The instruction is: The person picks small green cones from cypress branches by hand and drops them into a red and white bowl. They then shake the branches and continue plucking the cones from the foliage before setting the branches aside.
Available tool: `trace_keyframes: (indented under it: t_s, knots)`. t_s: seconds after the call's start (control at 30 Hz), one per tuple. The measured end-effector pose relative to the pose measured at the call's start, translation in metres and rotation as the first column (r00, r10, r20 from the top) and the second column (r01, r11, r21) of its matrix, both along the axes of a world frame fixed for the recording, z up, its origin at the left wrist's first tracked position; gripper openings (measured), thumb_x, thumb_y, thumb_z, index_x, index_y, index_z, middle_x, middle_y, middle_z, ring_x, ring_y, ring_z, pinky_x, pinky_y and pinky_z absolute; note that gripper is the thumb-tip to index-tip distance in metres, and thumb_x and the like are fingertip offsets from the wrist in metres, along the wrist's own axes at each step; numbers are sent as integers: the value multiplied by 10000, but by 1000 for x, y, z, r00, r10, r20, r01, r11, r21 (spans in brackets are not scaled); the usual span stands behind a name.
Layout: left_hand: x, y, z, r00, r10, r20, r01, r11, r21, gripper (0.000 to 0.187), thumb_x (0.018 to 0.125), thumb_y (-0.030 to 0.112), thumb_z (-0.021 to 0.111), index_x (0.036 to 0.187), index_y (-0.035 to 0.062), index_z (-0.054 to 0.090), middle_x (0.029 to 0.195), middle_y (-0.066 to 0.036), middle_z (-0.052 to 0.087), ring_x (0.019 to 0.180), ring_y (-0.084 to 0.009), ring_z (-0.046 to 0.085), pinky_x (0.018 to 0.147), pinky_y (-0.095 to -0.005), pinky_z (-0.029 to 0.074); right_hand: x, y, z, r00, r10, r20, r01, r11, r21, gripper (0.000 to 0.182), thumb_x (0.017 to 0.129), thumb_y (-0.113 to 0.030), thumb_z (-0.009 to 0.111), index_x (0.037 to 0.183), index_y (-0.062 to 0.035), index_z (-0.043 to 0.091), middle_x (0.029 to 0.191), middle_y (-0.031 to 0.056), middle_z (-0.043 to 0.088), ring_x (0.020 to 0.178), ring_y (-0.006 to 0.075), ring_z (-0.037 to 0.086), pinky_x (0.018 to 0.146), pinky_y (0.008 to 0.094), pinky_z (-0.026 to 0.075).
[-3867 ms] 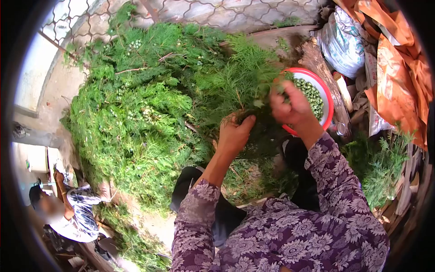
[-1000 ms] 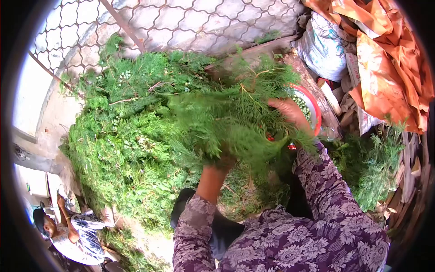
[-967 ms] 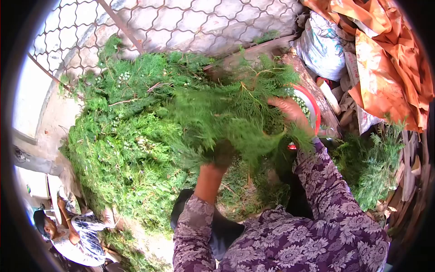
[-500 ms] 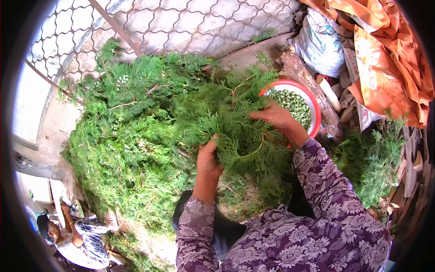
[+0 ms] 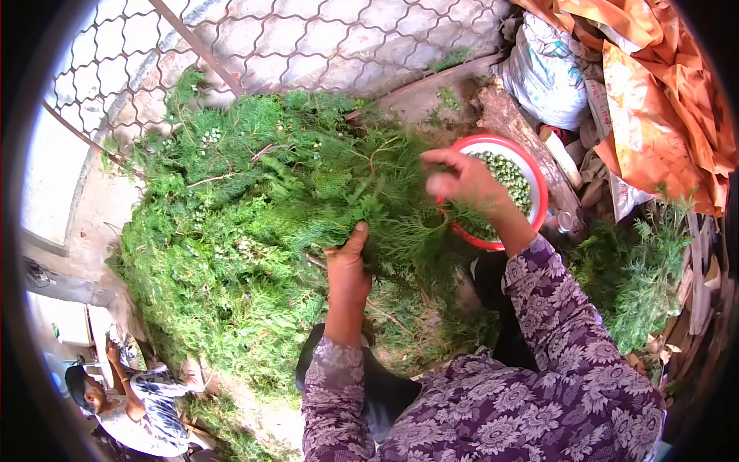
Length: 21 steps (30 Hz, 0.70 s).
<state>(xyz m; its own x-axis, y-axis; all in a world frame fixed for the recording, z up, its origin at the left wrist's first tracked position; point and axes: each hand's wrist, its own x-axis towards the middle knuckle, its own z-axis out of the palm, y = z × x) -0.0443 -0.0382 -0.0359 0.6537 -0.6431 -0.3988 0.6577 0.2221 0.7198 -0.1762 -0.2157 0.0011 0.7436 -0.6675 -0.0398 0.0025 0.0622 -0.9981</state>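
My left hand (image 5: 351, 266) is wrapped round the stem end of a leafy green branch (image 5: 385, 189), its thumb pressed on top. The branch fans out up and to the right, smeared by motion. My right hand (image 5: 466, 185) hovers at the branch's right side, thumb and index finger apart, partly blurred, with nothing visible in it. Just behind it stands a white basin with a red rim (image 5: 541, 185), holding small round green cones (image 5: 509, 179). A large heap of cut green branches (image 5: 223, 269) lies left of my left hand.
Wire mesh fence (image 5: 308, 46) runs along the top. A stuffed white sack (image 5: 545, 73), a log (image 5: 504, 115) and an orange tarp (image 5: 666, 100) lie at upper right. More greenery (image 5: 643, 277) lies at right. Another person (image 5: 131, 400) sits at lower left.
The held branch has swung lower and leftward, uncovering more of the basin. My right hand has lifted off the foliage, its fingers spreading. My left hand has shifted slightly left.
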Motion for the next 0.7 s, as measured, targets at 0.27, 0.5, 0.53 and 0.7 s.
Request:
trace_keyframes:
  t_s: [0.27, 0.5, 0.53, 0.7]
  knots:
    - [-7, 3, -11, 956, -132, 261, 135, 991, 6, 232, 760, 1, 636, 980, 59, 593, 973, -43, 614, 850, -150, 582, 771, -275, 449, 3, 0, -9, 973, 225, -47, -228, 972, -61, 112, 759, -104, 626, 819, -13, 600, 707, -14, 559, 676, 47, 493, 588, 235, 407]
    - [-4, 15, -29, 826, -251, 505, 208, 968, 141, 217, 783, -15, 591, 987, 58, 598, 1025, -30, 589, 955, -168, 549, 792, -325, 443, -10, -32, -20, 962, -162, 220, -12, 779, 627, 185, 816, -197, 614, 953, -73, 595, 884, 14, 598, 737, 138, 560, 652, 305, 469]
    - [-6, 16, -23, 856, -225, 465, 166, 972, 165, 230, 786, -10, 589, 1006, 59, 590, 1040, -34, 584, 974, -177, 544, 796, -335, 445, -9, -34, -21, 931, -193, 309, -47, 777, 628, 237, 830, -210, 595, 1012, -57, 595, 963, 50, 614, 855, 175, 591, 729, 353, 492]
    - [0, 6, 5, 997, -55, 47, 55, 998, 7, 283, 791, 25, 608, 1067, 47, 551, 1029, -69, 590, 947, -218, 565, 804, -371, 471, -13, -14, 3, 994, 98, 47, -106, 973, 205, 595, 775, -267, 651, 1254, -15, 405, 1169, 120, 521, 991, 223, 548, 880, 375, 435]
